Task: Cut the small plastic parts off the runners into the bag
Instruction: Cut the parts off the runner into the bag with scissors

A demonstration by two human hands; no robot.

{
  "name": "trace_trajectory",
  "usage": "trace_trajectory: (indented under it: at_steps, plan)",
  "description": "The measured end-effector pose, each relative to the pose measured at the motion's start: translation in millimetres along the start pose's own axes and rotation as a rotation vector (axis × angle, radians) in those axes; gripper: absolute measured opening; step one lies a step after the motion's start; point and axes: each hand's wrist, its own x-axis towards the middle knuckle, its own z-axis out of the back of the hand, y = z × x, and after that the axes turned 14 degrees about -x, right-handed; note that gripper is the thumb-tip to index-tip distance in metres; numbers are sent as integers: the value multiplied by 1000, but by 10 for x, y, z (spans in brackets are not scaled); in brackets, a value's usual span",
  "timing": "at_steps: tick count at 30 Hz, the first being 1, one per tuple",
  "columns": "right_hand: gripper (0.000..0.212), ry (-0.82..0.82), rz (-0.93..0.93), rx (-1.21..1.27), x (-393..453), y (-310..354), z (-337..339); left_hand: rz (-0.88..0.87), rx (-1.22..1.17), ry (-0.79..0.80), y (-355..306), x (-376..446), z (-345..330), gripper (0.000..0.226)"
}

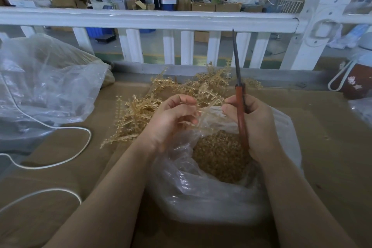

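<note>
Two hands over the bag (201,193): left hand (173,119) pinching a runner (209,104), right hand (255,125) gripping upright scissors (240,94).

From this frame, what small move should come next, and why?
Probably tilt the scissors down to the runner held by the left hand above the bag: the right hand holds them blades up, away from it.

Two clear plastic bags are seen: one at left (46,86), one at lower centre (201,187). One pair of red-handled scissors (240,106), centre right. Three people, top.
</note>
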Motion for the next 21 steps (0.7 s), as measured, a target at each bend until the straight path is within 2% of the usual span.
trace_trajectory:
  at_steps: [4, 7, 9, 11, 14, 17, 21]
  plan:
    - [12, 5, -29, 7, -4, -5, 5, 143, 83, 77, 1, -30, -11, 27]
    - [12, -2, -26, 14, 6, -7, 5, 129, 492, 133, -3, -46, 5, 22]
    - [12, -5, -15, 27, 9, 5, -1, 77, 638, 162, -1, -42, -1, 11]
    - [17, -10, 0, 45, -8, 26, -6, 100, 551, 159, -8, -53, -11, 8]
    - [34, -25, 1, 55, -38, 52, -2, 148, 192, 111, -38, -59, -21, 14]
    - [37, -25, 24, 71, -41, 59, 14, 97, 3, 24, -43, -45, -59, 14]
    - [35, 46, 67, 46, -47, 50, 16, 118, -211, -41, 5, -33, -150, 19]
